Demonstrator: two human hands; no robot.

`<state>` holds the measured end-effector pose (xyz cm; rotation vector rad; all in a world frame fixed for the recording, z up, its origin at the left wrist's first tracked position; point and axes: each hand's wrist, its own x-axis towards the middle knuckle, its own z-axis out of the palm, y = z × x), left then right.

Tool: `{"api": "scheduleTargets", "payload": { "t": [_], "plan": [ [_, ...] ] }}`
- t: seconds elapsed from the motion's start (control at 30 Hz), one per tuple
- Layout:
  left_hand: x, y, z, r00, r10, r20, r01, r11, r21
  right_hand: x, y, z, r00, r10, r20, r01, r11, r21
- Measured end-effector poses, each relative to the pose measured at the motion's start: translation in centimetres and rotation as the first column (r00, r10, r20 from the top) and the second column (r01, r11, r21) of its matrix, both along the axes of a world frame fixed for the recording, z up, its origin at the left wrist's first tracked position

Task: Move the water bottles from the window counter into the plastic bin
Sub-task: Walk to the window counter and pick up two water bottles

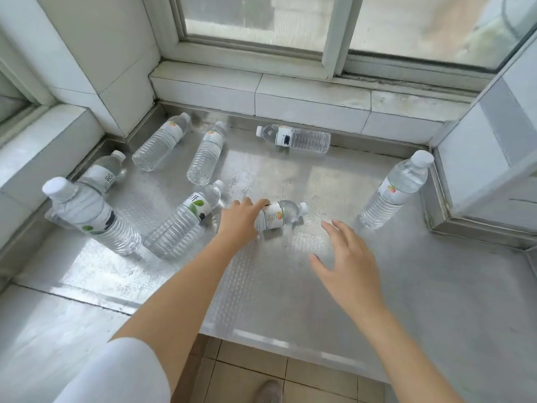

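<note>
Several clear water bottles rest on the steel window counter. My left hand is closed over the base end of a lying bottle at the counter's middle, its cap pointing right. My right hand hovers open just right of and nearer than that bottle, touching nothing. One bottle stands at the far right and another stands at the left. A leaf-labelled bottle lies just left of my left hand. No plastic bin is in view.
More bottles lie toward the back: two at the left centre, one along the tiled sill, and one at the left wall. Tiled walls flank the counter. Floor tiles and a shoe show below its front edge.
</note>
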<state>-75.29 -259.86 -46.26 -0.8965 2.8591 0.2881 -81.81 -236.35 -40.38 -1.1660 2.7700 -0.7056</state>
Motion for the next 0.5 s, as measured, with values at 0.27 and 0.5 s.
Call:
{"api": "scheduleTargets", "payload": {
  "t": [0.27, 0.5],
  "plan": [
    [-0.2, 2.3, 1.9, 0.91, 0.325, -0.256, -0.16, 0.848, 0.506, -4.2, 1.4, -0.2, 0.978, -0.189, 0.083, 0.196, 0.977, -0.087],
    [-4.0, 5.9, 4.6, 0.712, 0.622, -0.325, 0.005, 0.459, 0.889, -10.6, 2.7, -0.8, 0.838, -0.341, 0.426, 0.504, 0.784, -0.363]
  ]
}}
